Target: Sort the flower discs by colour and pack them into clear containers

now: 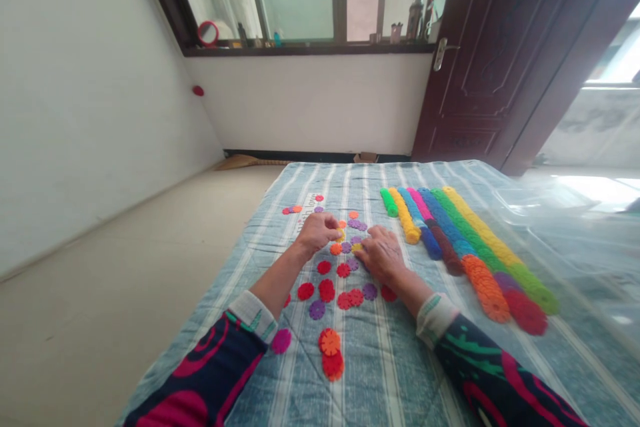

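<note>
My left hand (317, 233) is closed in a pinch, with a yellow notched plastic disc (341, 236) at its fingertips. Low over the cloth, my right hand (384, 255) has its fingers curled down onto another yellow disc (357, 248), partly hidden by them. Around both hands lie loose flower-shaped discs: a purple one (347, 248), an orange one (336, 249), a red one (324, 267) and several more. Nearer to me, an orange disc (329, 341) overlaps red ones, and a magenta disc (281, 341) lies by my left sleeve.
Rows of stacked discs sorted by colour, such as a yellow row (475, 223) and an orange row (485, 287), lie to the right on the striped bedcover (400, 373). A clear plastic container (575, 240) stands at the right edge. Behind are a window sill and a door (480, 67).
</note>
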{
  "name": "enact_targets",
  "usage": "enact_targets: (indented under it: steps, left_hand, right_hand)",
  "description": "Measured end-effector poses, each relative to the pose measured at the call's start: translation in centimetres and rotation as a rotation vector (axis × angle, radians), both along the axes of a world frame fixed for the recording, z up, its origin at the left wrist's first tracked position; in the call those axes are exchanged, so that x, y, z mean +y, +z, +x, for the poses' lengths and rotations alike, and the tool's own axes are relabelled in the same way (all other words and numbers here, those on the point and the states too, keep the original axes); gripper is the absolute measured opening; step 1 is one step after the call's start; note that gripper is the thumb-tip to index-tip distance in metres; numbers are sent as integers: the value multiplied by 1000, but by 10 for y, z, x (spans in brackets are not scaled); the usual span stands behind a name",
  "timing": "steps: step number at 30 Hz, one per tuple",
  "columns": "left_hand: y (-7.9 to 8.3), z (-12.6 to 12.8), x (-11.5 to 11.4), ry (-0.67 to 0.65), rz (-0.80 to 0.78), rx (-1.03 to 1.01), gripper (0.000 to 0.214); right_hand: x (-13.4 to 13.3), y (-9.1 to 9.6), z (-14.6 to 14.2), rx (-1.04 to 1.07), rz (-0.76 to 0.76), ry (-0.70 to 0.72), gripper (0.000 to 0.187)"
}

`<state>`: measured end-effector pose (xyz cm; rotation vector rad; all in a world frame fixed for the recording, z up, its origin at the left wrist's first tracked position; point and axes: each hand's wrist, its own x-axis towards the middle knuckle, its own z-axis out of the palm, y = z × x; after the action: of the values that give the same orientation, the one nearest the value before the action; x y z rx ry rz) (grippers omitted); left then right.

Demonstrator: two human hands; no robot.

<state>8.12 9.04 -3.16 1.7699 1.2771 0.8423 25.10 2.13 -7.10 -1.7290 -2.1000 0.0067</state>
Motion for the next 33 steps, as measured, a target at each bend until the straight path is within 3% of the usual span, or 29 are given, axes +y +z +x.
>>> enact_targets:
  steps: [2,5,10,17,27,33]
  left_hand:
    - [-1,-2,-9,35,-44,-97,16]
    - [-1,-4,-26,67,-87,-191,20]
    - [-1,1,-55,106,-139,-288,19]
    - [-4,7,-83,163,-163,-409,28]
    - [-7,10,-96,155,-225,-566,31]
    - [-6,7,-97,93,-413,-756,37]
  right_hand:
    - [0,-1,-1,107,25,-1,13]
    - [-4,2,2,444,14,-23,8]
    - [-18,11,-1,1066,-290,74,18]
    - [-31,15,-17,1497,-441,29,28]
    - [-43,12,-16,1724,-459,76,43]
    - [-49,18,-14,1700,-514,139,39]
